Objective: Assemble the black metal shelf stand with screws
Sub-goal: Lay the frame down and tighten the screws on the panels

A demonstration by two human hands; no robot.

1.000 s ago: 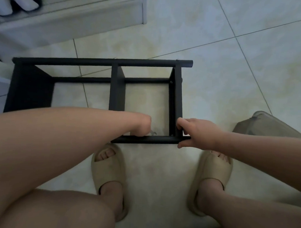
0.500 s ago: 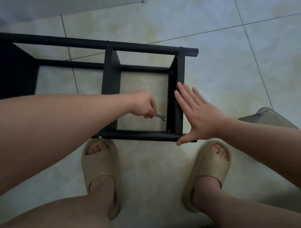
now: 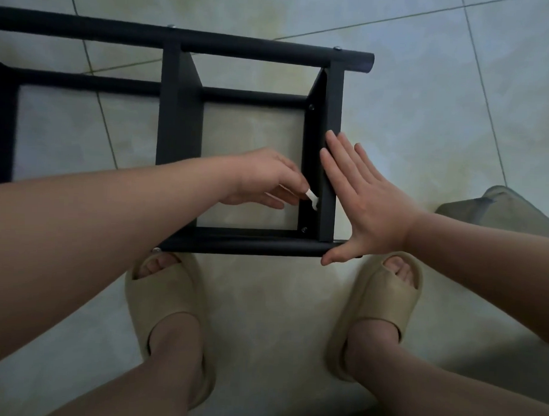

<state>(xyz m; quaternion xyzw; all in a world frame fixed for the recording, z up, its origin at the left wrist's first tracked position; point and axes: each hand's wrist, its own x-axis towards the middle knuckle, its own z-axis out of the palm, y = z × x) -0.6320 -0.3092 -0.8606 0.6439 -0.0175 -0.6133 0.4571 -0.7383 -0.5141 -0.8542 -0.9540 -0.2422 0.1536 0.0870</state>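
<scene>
Head view: a black metal shelf stand of round tubes and flat cross panels lies on the pale glossy tiled floor, just ahead of the person's feet in beige foam slippers.
Left hand: pinches a small silvery flat wrench between thumb and fingertips. The wrench head sits against the inner face of the end panel; whether it is seated on a nut is too small to tell.
Right hand: fingers straight and together, pressed flat on the outer face of that same panel, thumb spread down beside the near tube — it grasps nothing, only braces.
Screws: a dark screw head shows low on the panel's inner face and another sits high on it; silvery ones top the far tube.
Step in hand: probably tightening a fastening midway along the end panel.
Handling: the frame looks rigid and hollow, so likely light enough to skid on smooth tile under a wrench's push. Painted metal gives fingertips little purchase — better to wrap a hand round a tube close to a joint, or brace flat opposite the tool, as here.
Right edge: a grey-green, soft-looking object; what it is cannot be told.
</scene>
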